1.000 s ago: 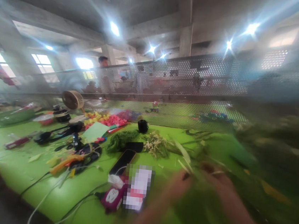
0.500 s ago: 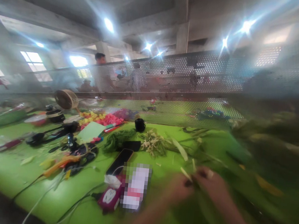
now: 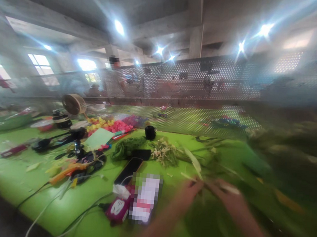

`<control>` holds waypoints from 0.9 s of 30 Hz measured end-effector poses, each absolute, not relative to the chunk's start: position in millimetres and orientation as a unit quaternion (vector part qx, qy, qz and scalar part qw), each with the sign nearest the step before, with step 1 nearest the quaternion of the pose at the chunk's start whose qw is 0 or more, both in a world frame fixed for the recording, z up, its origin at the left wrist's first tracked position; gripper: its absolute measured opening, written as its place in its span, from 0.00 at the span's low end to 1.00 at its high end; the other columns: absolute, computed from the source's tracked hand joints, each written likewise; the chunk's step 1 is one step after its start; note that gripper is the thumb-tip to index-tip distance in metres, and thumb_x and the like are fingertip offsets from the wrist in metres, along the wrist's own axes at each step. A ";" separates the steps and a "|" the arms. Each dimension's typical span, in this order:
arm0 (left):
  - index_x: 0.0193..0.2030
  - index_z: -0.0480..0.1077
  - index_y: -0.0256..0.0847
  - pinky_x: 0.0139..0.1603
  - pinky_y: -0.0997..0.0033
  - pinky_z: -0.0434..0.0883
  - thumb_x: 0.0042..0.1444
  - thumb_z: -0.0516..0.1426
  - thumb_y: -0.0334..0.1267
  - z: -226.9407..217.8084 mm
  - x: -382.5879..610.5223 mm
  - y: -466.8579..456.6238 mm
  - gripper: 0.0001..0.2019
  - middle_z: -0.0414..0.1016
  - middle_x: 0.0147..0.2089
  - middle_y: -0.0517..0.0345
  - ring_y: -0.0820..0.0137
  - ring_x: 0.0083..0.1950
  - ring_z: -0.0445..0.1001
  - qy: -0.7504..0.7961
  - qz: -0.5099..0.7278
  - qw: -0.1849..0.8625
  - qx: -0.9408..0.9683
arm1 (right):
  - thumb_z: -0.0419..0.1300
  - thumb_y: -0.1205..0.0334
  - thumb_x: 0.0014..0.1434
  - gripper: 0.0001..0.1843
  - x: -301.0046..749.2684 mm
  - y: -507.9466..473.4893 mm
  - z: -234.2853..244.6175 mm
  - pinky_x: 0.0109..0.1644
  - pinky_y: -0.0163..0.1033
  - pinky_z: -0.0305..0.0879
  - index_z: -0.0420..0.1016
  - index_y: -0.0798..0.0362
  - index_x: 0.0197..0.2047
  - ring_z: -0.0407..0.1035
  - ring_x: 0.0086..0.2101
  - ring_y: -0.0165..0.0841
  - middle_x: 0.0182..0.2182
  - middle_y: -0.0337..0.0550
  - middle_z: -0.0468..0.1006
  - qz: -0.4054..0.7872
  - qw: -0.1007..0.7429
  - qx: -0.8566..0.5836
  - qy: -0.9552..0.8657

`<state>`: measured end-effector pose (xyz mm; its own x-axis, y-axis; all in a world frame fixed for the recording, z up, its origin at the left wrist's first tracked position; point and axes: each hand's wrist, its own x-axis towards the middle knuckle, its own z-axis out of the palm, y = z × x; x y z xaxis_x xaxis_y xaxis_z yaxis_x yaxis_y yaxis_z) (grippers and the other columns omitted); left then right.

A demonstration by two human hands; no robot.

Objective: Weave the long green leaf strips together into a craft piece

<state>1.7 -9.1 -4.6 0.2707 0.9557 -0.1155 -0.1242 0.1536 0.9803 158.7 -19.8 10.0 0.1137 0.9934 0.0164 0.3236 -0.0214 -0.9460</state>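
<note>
My left hand (image 3: 189, 191) and my right hand (image 3: 227, 199) meet low in the picture, both blurred by motion. Their fingertips pinch together on a thin green stem (image 3: 206, 187) with pale leaf strips. Dark green foliage (image 3: 287, 162) fills the right side, close to the camera and out of focus. The bright green table (image 3: 13, 178) lies under both hands.
A black phone (image 3: 129, 170), a maroon pouch (image 3: 117, 208) and a blurred card lie left of my hands. Cables, an orange tool (image 3: 68, 171), piles of cut greens (image 3: 164, 153), a black cup (image 3: 149, 132), coloured flowers (image 3: 112, 125) and a small fan (image 3: 73, 104) sit further back. A perforated metal screen (image 3: 207, 86) runs behind.
Both hands stay together on the stem and have shifted slightly; the camera has swayed a little left and back.
</note>
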 end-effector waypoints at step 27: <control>0.37 0.75 0.34 0.39 0.69 0.66 0.46 0.61 0.46 -17.2 -3.6 -0.2 0.16 0.74 0.34 0.51 0.68 0.35 0.69 0.386 0.483 0.640 0.457 | 0.62 0.46 0.44 0.17 148.6 -16.3 -7.7 0.36 0.40 0.63 0.75 0.51 0.26 0.70 0.32 0.38 0.26 0.41 0.78 0.440 0.447 -0.560 -0.541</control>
